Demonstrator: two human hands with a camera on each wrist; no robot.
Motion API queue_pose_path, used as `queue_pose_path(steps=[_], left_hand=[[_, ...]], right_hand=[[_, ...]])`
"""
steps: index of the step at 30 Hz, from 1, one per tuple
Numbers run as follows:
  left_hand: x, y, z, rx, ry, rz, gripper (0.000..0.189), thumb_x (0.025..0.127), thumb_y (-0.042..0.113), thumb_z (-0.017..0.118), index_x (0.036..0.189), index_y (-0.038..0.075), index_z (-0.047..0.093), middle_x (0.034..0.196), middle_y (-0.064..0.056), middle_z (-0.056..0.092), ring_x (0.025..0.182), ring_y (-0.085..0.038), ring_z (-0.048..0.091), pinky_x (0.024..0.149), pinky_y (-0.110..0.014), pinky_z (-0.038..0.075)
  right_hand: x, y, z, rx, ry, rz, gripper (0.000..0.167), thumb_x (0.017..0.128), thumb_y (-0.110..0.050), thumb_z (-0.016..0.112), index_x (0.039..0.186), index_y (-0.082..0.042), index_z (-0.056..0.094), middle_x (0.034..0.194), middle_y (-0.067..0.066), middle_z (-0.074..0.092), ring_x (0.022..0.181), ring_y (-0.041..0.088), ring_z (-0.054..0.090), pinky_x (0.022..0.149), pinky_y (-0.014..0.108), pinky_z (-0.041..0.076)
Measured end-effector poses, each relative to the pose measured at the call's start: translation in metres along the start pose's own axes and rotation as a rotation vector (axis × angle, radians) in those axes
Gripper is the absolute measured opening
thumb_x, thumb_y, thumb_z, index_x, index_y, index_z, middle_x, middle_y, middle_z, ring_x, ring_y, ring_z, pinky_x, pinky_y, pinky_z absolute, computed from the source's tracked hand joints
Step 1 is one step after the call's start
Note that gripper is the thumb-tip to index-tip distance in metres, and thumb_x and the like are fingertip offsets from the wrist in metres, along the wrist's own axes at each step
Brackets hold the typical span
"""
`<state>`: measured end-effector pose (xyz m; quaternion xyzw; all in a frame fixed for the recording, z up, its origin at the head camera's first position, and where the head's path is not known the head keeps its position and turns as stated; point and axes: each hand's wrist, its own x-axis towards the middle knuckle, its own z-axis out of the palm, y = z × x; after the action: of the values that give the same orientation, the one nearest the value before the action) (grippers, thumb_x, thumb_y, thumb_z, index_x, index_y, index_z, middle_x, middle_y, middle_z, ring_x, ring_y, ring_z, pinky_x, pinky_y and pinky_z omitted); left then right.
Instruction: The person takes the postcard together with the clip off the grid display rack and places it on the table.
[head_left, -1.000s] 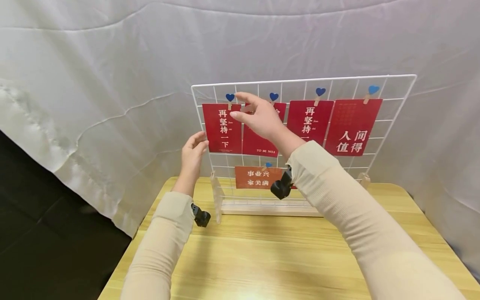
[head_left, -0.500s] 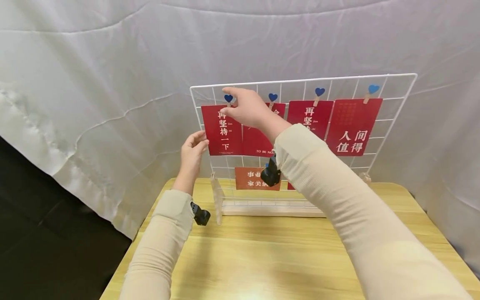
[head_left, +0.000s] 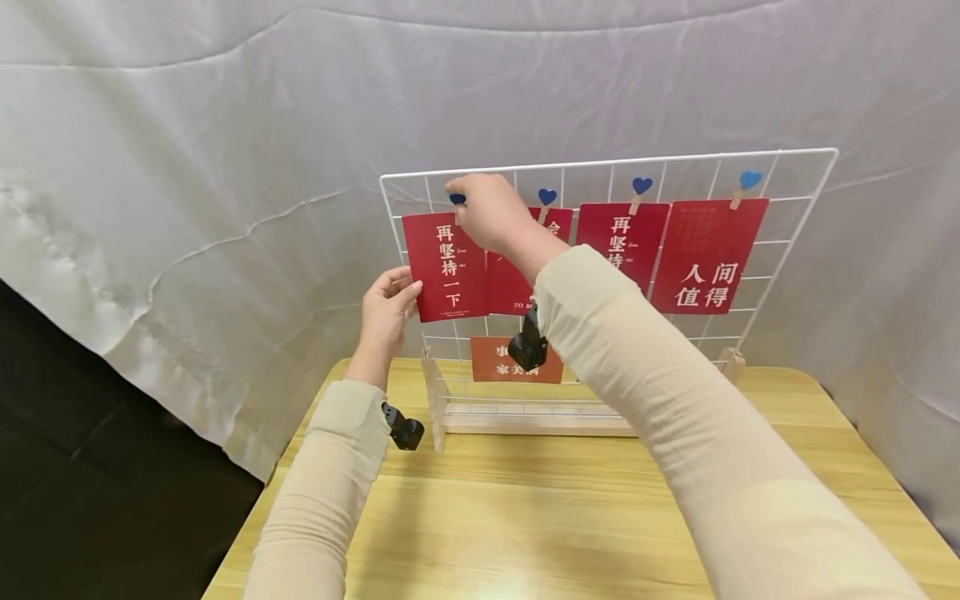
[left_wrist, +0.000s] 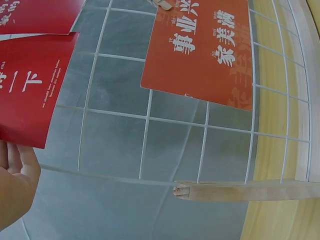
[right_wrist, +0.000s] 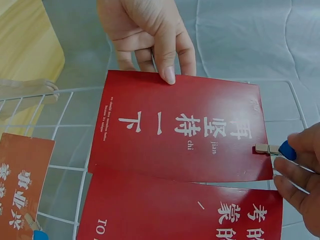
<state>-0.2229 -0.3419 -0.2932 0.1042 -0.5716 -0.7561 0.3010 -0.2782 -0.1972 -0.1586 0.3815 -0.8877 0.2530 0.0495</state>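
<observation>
The right hand pinches the heart-topped clip atop the leftmost red card, while the left hand holds that card's left edge between thumb and fingers, in front of the wire grid. If the clip opens while the left hand slackens, the card could drop to the worktop.

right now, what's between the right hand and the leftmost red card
A blue-heart clip: the right wrist view shows it reaching from the right hand onto the red card.
</observation>
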Motion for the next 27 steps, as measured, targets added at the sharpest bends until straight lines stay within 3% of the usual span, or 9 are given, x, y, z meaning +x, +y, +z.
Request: queue_pose_path(steps=[9, 15, 27], left_hand=[[-0.0021, 0.0008, -0.0049, 0.036, -0.038, 0.034, 0.03, 0.082, -0.003, 0.053, 0.11, 0.004, 0.055, 0.08, 0.001, 0.058, 0.072, -0.011, 0.055, 0.062, -0.023, 0.048], [-0.0024, 0.0024, -0.0076, 0.045, -0.029, 0.054, 0.031, 0.082, -0.003, 0.053, 0.112, 0.002, 0.054, 0.08, 0.0, 0.057, 0.072, -0.011, 0.054, 0.061, -0.023, 0.046], [-0.0039, 0.0037, -0.0096, 0.061, -0.029, 0.07, 0.032, 0.082, -0.001, 0.054, 0.114, 0.002, 0.054, 0.082, -0.002, 0.057, 0.075, -0.014, 0.055, 0.065, -0.025, 0.048]], right_hand=[[-0.0002, 0.002, 0.0041, 0.018, 0.072, 0.003, 0.039, 0.087, -0.018, 0.05, 0.125, -0.017, 0.047, 0.118, -0.001, 0.05, 0.102, 0.013, 0.046, 0.083, 0.023, 0.042], [0.0036, 0.0026, 0.0014, 0.065, 0.123, 0.01, 0.028, 0.088, -0.015, 0.048, 0.114, -0.015, 0.057, 0.11, 0.0, 0.055, 0.099, 0.012, 0.048, 0.081, 0.02, 0.042], [0.0026, 0.0072, 0.0054, 0.108, 0.216, 0.002, 0.024, 0.087, -0.011, 0.048, 0.107, -0.011, 0.061, 0.103, 0.0, 0.058, 0.096, 0.013, 0.049, 0.074, 0.017, 0.044]])
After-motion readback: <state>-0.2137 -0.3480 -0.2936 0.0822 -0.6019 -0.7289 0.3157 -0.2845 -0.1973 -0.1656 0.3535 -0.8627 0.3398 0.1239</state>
